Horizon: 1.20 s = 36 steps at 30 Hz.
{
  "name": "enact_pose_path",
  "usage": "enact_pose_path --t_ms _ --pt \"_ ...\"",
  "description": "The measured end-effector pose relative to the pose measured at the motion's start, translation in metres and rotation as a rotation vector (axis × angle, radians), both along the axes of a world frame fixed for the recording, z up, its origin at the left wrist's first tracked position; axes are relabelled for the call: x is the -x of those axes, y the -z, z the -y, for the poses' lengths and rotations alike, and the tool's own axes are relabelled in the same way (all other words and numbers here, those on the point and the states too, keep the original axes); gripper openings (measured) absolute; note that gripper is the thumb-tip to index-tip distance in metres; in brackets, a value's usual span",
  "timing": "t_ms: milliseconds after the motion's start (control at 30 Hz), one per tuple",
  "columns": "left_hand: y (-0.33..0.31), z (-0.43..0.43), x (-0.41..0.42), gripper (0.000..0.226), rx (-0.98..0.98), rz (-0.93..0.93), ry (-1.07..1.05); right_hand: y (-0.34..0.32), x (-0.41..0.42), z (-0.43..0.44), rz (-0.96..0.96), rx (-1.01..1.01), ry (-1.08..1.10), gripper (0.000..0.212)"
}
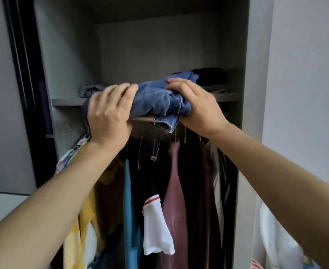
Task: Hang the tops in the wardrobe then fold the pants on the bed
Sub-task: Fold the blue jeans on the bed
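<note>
Both hands, left hand (109, 111) and right hand (194, 105), have fingers curled tight round the folded jeans (156, 101) at the shelf (66, 102) front edge. They could unfold and slip off if let go too soon.

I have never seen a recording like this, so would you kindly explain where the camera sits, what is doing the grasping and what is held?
There is one picture, from a camera worn on a person's head, looking into an open wardrobe. No machine here: each grip is a bare hand. The left grip and right grip both hold folded jeans level with the shelf. On that shelf lie a grey cloth at the left and dark clothes at the right. Below, tops hang, among them a pink top and a blue top.
</note>
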<state>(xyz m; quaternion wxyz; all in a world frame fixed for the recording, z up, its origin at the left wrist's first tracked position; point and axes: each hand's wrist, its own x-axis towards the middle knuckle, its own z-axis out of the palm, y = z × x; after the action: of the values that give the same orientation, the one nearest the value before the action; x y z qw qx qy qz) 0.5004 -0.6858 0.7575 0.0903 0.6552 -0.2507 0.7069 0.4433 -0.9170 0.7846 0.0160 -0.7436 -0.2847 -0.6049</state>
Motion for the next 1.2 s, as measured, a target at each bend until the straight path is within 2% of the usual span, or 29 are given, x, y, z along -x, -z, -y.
enact_pose_path --t_ms 267,467,567,667,933,1000,1033,1133,1200 --pt "-0.099 0.014 -0.091 0.069 0.087 -0.031 -0.132 -0.1 -0.104 0.005 -0.03 -0.051 -0.065 0.065" --pt "-0.138 0.0 -0.179 0.073 0.134 -0.026 -0.198 -0.129 -0.169 -0.015 0.005 -0.056 -0.029 0.092" --pt "-0.153 -0.005 -0.232 0.074 0.118 -0.045 -0.217 -0.139 -0.203 -0.029 0.087 0.028 0.251 0.096" --pt "-0.171 -0.002 -0.291 0.067 0.036 0.04 -0.214 -0.156 -0.244 -0.044 0.058 0.111 0.56 0.095" --pt "-0.23 0.051 -0.394 0.052 0.004 0.164 -0.249 -0.205 -0.335 -0.021 0.045 0.077 0.816 0.065" --pt "-0.229 0.063 -0.409 0.064 -0.126 0.017 -0.194 -0.204 -0.352 -0.007 -0.016 0.091 0.855 0.061" --pt "-0.223 0.068 -0.416 0.072 -0.234 -0.158 -0.146 -0.2 -0.36 0.0 -0.102 0.101 0.871 0.062" --pt "-0.204 0.071 -0.443 0.078 -0.569 -0.658 -0.101 -0.179 -0.375 0.022 -0.604 0.114 0.875 0.065" --pt "-0.199 0.068 -0.451 0.079 -0.643 -0.795 -0.086 -0.171 -0.377 0.033 -0.805 0.042 0.855 0.066"
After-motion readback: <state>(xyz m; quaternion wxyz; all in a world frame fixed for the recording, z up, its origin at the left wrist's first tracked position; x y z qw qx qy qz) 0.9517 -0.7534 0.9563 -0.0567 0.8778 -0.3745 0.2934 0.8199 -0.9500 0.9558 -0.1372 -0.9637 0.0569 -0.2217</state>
